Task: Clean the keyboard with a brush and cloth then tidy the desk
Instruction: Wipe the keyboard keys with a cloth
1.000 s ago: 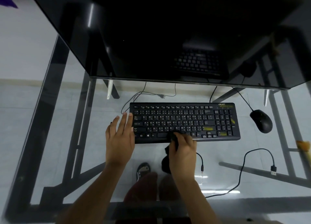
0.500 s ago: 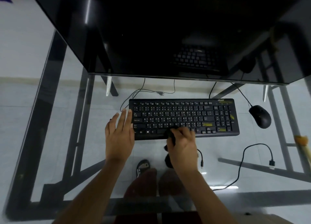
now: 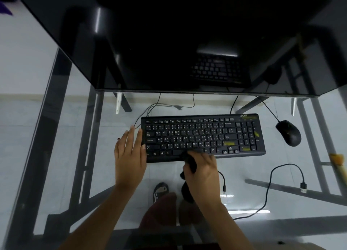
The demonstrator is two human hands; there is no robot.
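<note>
A black keyboard (image 3: 204, 137) lies flat on the glass desk (image 3: 56, 155), just in front of the monitor. My left hand (image 3: 129, 154) rests with straight fingers against the keyboard's left end. My right hand (image 3: 203, 170) grips a black brush (image 3: 189, 163) whose head touches the bottom key row near the space bar. The brush's lower end sticks out below my palm. No cloth can be made out.
A large black monitor (image 3: 169, 43) overhangs the back of the desk. A black mouse (image 3: 288, 132) sits right of the keyboard. A loose black USB cable (image 3: 270, 185) curls at the front right. An orange-tipped object (image 3: 338, 161) lies at the right edge.
My right hand has shifted the brush slightly along the bottom key row. My left hand has stayed at the keyboard's left end.
</note>
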